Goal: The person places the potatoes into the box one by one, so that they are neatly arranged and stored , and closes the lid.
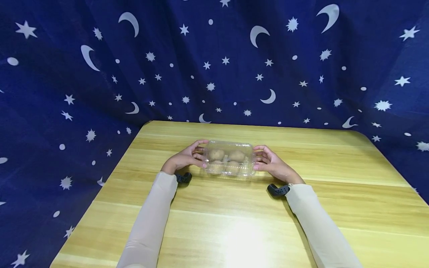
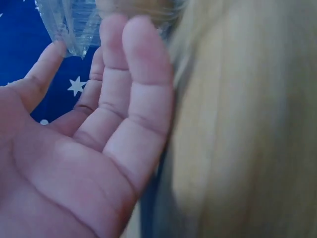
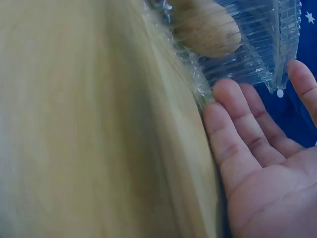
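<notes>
A clear plastic clamshell box (image 1: 229, 145) with several potatoes (image 1: 236, 156) inside is at the middle of the table, its lid down. At its left end my left hand (image 1: 183, 158) holds it, thumb on the near corner and fingers along the end. My right hand (image 1: 273, 164) grips the other end the same way. In the left wrist view the thumb meets a corner of the box (image 2: 79, 27). Fingertips press against the ribbed side in the right wrist view, where one potato (image 3: 214, 30) shows through the plastic.
The wooden table (image 1: 214, 216) has rounded far corners and a bright glare near its front. Behind and to the left hangs a dark blue curtain (image 1: 201, 44) with white stars and moons. Black wrist devices (image 1: 278, 190) sit at both sleeves.
</notes>
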The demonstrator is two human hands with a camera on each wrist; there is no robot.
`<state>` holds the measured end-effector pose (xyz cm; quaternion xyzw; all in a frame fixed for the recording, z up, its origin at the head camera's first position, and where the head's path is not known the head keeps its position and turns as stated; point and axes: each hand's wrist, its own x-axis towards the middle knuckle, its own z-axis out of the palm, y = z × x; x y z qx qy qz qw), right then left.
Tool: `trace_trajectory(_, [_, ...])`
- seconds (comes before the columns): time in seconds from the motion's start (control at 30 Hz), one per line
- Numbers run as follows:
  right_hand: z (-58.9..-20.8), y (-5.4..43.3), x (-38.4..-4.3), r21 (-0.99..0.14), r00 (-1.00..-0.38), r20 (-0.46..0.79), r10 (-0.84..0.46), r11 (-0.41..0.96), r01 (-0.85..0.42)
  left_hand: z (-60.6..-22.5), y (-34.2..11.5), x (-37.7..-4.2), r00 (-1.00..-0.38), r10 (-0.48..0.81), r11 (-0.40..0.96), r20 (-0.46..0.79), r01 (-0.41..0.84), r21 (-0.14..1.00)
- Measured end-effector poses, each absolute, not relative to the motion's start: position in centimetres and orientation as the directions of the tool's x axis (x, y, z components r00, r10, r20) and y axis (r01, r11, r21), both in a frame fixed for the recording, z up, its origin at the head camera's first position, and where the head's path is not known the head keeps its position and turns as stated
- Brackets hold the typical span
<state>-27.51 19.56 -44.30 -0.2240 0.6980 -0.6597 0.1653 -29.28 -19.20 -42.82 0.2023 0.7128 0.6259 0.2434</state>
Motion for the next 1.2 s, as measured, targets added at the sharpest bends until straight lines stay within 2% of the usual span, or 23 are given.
trace_trajectory(0.33, [-43.4, 19.6, -27.5, -0.997, -0.802, -0.021, -0.597, 0.068, -0.024, -42.1, -19.1, -28.8, -0.784, 0.601, 0.225, -0.155, -0.020, 0.974])
trace_trajectory(0.57, [-42.9, 19.2, -27.4, -0.991, -0.802, -0.062, -0.594, 0.130, -0.020, -41.8, -18.8, -28.7, -0.781, 0.590, 0.267, -0.205, -0.051, 0.962])
trace_trajectory(0.87, [-42.7, 18.9, -27.4, -0.985, -0.761, -0.119, -0.637, 0.172, 0.011, -41.4, -18.6, -28.8, -0.758, 0.604, 0.331, -0.246, -0.043, 0.943])
trace_trajectory(1.2, [-42.6, 18.7, -27.1, -0.984, -0.748, -0.147, -0.647, 0.175, 0.042, -41.4, -18.5, -28.8, -0.748, 0.614, 0.310, -0.251, -0.064, 0.948])
